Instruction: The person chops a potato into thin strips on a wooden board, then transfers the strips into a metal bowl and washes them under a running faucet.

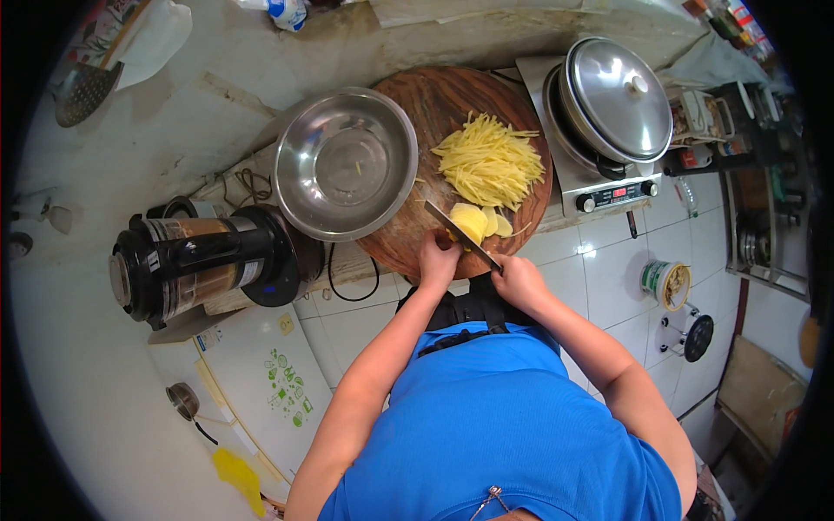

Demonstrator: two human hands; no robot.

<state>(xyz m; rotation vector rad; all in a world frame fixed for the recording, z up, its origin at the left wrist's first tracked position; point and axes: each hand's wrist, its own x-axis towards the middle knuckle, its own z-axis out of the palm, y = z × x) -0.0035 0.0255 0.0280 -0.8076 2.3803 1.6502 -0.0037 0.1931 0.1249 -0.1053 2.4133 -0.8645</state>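
My right hand [519, 282] grips the handle of a kitchen knife [470, 242], its blade lying slantwise over a round wooden chopping board [417, 88]. Beside the blade, my left hand [438, 259] touches or nearly touches the near end of some potato slices [470, 220]; its fingertips are partly hidden, so the exact contact is unclear. A few loose slices lie just right of the stack. Farther back on the board is a heap of thin potato shreds [492, 161]. A steel bowl [345, 164] with a shred inside overlaps the board's left side.
A blender [202, 260] lies left of the bowl in view, its cord [352, 298] looping near the board. At right, a lidded steel pot [619, 98] stands on a lit induction cooker [609, 195]. A bucket [666, 284] and a black-topped stool [698, 338] are lower right.
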